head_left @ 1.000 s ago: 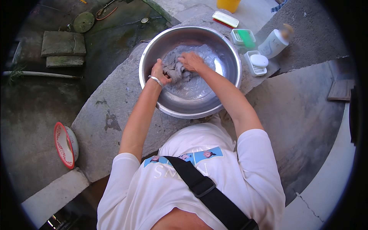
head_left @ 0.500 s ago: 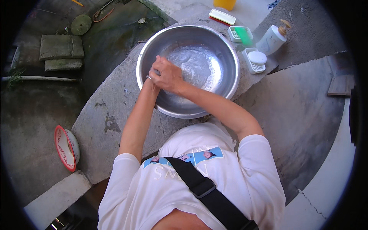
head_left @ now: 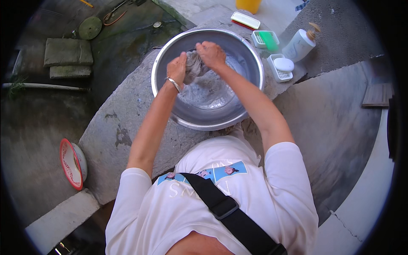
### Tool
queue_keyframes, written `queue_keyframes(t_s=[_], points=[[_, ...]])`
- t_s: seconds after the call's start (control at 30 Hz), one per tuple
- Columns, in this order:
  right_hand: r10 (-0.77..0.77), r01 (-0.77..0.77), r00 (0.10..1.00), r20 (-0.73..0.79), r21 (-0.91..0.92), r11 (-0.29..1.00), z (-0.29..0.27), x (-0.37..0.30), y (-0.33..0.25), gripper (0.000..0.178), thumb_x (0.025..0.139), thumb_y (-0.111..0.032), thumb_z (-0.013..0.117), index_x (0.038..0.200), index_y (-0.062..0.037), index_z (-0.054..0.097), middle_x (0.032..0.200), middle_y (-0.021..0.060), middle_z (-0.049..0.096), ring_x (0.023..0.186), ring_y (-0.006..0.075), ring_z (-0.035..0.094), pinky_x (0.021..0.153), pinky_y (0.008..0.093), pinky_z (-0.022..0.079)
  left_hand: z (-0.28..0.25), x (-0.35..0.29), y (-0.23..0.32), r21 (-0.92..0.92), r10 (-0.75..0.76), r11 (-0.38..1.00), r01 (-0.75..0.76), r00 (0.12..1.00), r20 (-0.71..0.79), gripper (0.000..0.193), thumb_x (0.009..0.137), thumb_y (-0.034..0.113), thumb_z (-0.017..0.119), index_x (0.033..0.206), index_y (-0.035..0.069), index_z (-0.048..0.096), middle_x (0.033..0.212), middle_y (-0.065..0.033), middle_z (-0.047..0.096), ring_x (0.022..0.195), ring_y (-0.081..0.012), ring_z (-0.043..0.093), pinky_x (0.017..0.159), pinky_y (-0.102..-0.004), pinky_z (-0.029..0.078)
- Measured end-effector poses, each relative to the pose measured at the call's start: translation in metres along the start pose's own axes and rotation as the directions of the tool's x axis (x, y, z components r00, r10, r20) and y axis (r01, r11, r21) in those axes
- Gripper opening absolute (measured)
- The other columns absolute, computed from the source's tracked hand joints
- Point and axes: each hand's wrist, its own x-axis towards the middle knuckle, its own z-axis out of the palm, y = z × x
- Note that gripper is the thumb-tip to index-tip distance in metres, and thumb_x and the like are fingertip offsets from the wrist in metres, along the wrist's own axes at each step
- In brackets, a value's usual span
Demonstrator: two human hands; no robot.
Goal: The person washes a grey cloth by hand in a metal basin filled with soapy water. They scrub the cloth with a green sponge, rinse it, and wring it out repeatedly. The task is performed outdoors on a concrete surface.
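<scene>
A wide metal basin point(head_left: 251, 76) with a little water in its bottom stands on the concrete ledge before me. Over it, my left hand point(head_left: 177, 70) and my right hand point(head_left: 211, 55) are closed on the two sides of a crumpled grey-brown cloth point(head_left: 194, 68). Wet-looking folds of this cloth bunch up between the hands, above the water. A silvery bracelet point(head_left: 174, 85) circles my left wrist. Some of my fingertips are hidden by the cloth and by the backs of the hands.
Right of the basin stand a white pump bottle point(head_left: 298, 44), a white soap point(head_left: 283, 64) on a slotted dish point(head_left: 281, 76), a green block point(head_left: 268, 40) in another dish and a scrubbing brush point(head_left: 245, 20). A red-rimmed enamel basin point(head_left: 71, 165) leans at the ledge's left.
My hands were clasped together at the basin's left side. They have moved apart and farther from me, and the cloth now shows opened out between them.
</scene>
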Motion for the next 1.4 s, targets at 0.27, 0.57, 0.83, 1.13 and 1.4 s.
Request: queue_keyframes(t_s=[0.27,0.57,0.83,1.13,1.4], points=[[-0.557,0.557,0.804,-0.209,-0.061,0.828,-0.055,0.012,-0.014,0.034,0.075,-0.039,0.063,0.067,-0.0062,0.063,0.075,0.0075,0.06,0.078,0.0276,0.054,0.068,0.0421,0.042,-0.027,-0.025,0.064,0.767,0.602,0.489,-0.415,0.797,0.047,0.033,0.074,0.039,0.066,0.087,0.009,0.069,0.068,-0.0124,0.064,0.06,-0.021,0.059,0.059,-0.0345,0.044],[-0.096,0.145,0.51,0.855,0.024,0.989,-0.082,-0.024,0.037,0.03,0.072,-0.029,0.068,0.085,-0.0024,0.062,0.088,0.0133,0.058,0.085,0.0254,0.055,0.075,0.0354,0.043,-0.022,-0.077,0.03,0.691,-0.044,0.444,-0.571,0.756,0.653,0.031,0.07,0.029,0.071,0.085,0.003,0.066,0.083,-0.0137,0.064,0.077,-0.0273,0.061,0.07,-0.0356,0.047],[0.014,0.156,0.908,0.42,-0.368,0.917,0.013,-0.02,0.053,0.055,0.072,-0.024,0.066,0.119,-0.0103,0.041,0.111,0.0223,0.049,0.103,0.0385,0.049,0.087,0.0431,0.042,-0.022,-0.001,-0.035,0.967,0.158,0.214,-0.139,0.982,0.106,0.046,0.073,0.026,0.066,0.106,-0.004,0.056,0.111,-0.0236,0.054,0.099,-0.0345,0.055,0.087,-0.039,0.043],[0.179,-0.142,0.982,0.057,-0.395,0.907,-0.005,-0.014,0.035,0.029,0.073,-0.013,0.049,0.1,-0.0048,0.055,0.09,0.0246,0.057,0.092,0.0356,0.056,0.081,0.0396,0.044,-0.041,0.024,-0.051,0.817,-0.038,0.577,-0.002,0.999,0.03,0.046,0.073,0.009,0.055,0.116,0.0,0.045,0.114,-0.0293,0.045,0.112,-0.0407,0.041,0.095,-0.0391,0.037],[0.205,-0.12,0.881,0.428,-0.216,0.969,0.01,-0.005,0.056,0.04,0.07,-0.016,0.049,0.11,-0.0093,0.055,0.118,0.0213,0.042,0.096,0.0448,0.052,0.085,0.0479,0.042,-0.028,0.036,-0.06,0.777,-0.134,0.629,0.028,0.988,0.072,0.05,0.076,0.021,0.056,0.124,0.011,0.044,0.126,-0.0215,0.041,0.116,-0.0374,0.04,0.097,-0.0385,0.035]])
